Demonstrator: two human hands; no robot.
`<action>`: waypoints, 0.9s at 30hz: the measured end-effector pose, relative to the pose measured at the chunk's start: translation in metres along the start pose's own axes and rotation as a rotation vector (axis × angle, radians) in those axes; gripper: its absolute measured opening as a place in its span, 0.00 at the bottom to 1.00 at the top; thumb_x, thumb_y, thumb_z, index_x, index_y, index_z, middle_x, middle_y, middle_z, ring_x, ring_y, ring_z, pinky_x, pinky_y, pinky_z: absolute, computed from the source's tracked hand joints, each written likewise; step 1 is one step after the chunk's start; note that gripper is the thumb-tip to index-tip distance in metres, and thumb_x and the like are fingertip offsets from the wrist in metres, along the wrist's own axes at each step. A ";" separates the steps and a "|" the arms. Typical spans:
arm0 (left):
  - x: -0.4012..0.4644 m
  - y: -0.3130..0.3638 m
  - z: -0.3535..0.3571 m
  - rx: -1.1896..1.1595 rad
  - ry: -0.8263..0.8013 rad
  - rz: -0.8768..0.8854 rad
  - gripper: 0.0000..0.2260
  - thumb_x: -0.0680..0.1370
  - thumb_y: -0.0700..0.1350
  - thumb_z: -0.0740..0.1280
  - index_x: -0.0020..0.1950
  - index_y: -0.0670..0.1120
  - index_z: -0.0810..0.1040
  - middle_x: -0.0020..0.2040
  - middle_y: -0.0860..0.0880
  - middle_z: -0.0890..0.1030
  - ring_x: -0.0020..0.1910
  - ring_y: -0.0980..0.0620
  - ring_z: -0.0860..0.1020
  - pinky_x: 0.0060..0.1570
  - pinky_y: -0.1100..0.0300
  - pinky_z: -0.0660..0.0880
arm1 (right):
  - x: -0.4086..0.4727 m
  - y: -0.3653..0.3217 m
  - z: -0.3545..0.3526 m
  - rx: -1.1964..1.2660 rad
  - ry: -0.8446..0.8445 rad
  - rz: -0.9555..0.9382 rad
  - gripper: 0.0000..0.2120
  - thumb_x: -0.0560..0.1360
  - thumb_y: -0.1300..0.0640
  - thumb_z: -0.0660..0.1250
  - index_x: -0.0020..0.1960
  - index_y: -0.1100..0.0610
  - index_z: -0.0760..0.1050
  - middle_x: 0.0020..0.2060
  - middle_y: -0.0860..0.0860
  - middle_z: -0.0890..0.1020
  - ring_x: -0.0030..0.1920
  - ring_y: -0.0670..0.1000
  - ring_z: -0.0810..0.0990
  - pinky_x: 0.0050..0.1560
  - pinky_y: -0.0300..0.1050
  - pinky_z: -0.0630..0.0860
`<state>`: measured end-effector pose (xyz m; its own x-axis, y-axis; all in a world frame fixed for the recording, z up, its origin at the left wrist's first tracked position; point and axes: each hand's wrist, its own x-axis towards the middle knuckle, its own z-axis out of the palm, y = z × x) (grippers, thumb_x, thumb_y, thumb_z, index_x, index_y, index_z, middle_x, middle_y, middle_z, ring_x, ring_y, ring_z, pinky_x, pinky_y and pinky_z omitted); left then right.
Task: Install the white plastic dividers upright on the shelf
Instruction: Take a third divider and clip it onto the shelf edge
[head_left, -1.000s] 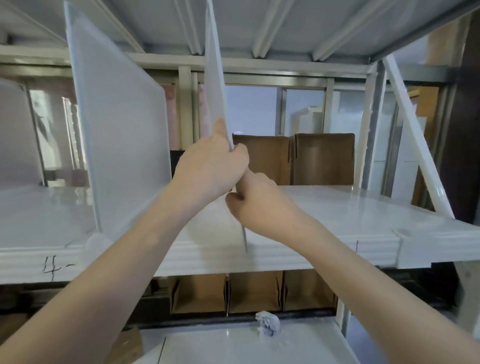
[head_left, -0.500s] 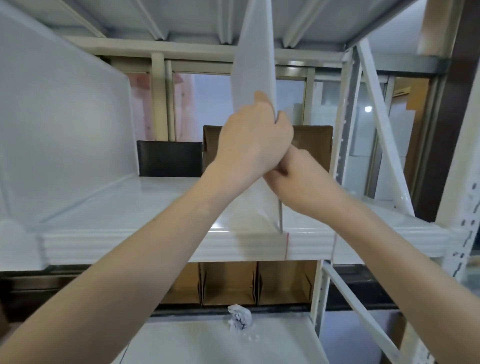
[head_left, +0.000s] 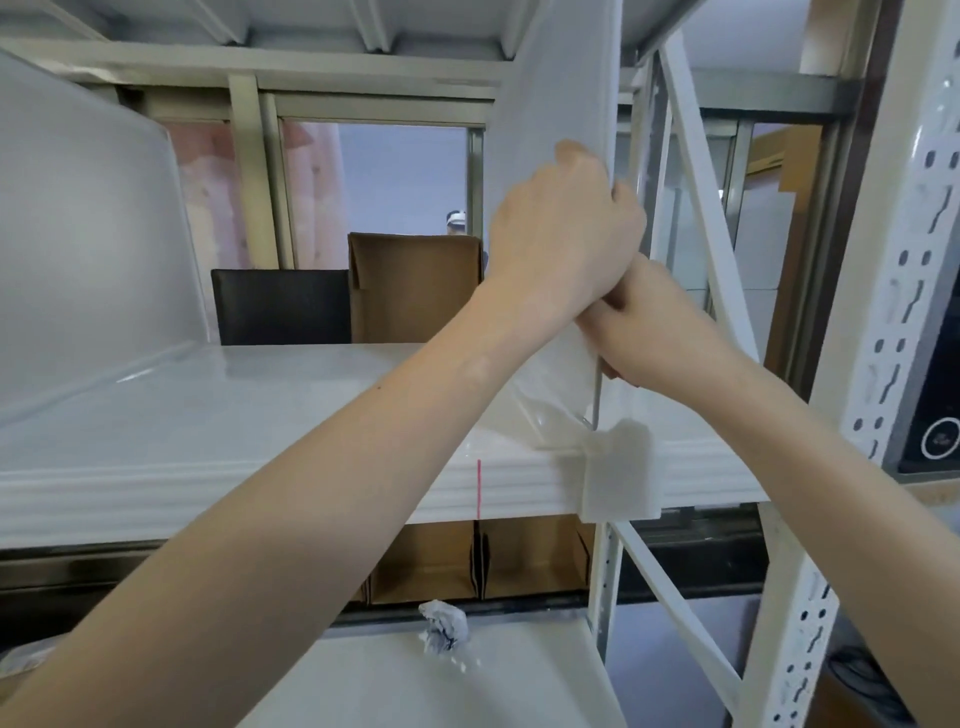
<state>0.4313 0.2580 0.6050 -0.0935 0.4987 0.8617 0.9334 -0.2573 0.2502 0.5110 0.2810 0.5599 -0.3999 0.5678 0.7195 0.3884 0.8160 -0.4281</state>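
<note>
Where the shelf (head_left: 249, 415) runs in from the left edge, a white plastic divider (head_left: 83, 249) is seen already standing upright on it, its lower edge meeting the glossy white surface. Behind the shelf, a black box (head_left: 280, 306) is set just beside a brown cardboard box (head_left: 415, 291), the two touching. Below, on the lower deck, a crumpled scrap of paper (head_left: 442, 627) is seen lying near the front edge. On the front lip of the shelf a thin red line (head_left: 478, 488) is marked, a little left of the hands.

Further right, a second divider (head_left: 556, 93) is held upright near the shelf's right end, its top reaching up toward the deck above. The left hand (head_left: 563, 244) is clamped on the divider's front edge, thumb on the near face and fingers wrapped round. Just below and touching it, the right hand (head_left: 660, 322) is closed on the same edge; exactly how its fingers grip is hidden by the left hand. At the foot of the divider, a white clip-like bracket (head_left: 618, 473) is hooked over the shelf's front lip, though motion blur makes it unclear whether it is fully seated. To the far right, the perforated rack upright (head_left: 904, 322) is seen, with a diagonal brace (head_left: 711, 218) crossing behind the hands.
</note>
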 end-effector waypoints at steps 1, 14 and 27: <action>0.001 0.002 0.004 -0.004 -0.003 -0.003 0.04 0.79 0.43 0.53 0.47 0.43 0.63 0.40 0.47 0.69 0.40 0.45 0.69 0.40 0.57 0.65 | 0.000 0.004 -0.002 0.005 -0.003 0.010 0.13 0.73 0.64 0.54 0.31 0.53 0.62 0.19 0.48 0.69 0.17 0.46 0.67 0.16 0.32 0.61; 0.013 0.014 0.029 -0.050 -0.039 -0.027 0.06 0.79 0.43 0.53 0.46 0.42 0.65 0.43 0.47 0.69 0.42 0.46 0.68 0.42 0.57 0.64 | 0.006 0.026 -0.016 0.038 -0.016 0.091 0.14 0.74 0.65 0.54 0.32 0.53 0.63 0.16 0.47 0.70 0.15 0.43 0.68 0.15 0.32 0.62; 0.013 0.014 0.036 -0.072 -0.016 0.009 0.09 0.80 0.43 0.53 0.54 0.41 0.70 0.44 0.48 0.71 0.43 0.47 0.71 0.42 0.58 0.67 | 0.000 0.020 -0.023 -0.009 -0.107 0.177 0.13 0.75 0.62 0.53 0.33 0.53 0.64 0.13 0.47 0.73 0.13 0.43 0.67 0.15 0.32 0.64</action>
<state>0.4556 0.2907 0.6034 -0.0789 0.5093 0.8570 0.9067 -0.3205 0.2740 0.5379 0.2948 0.5638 -0.4104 0.7110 0.5710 0.4681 0.7016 -0.5372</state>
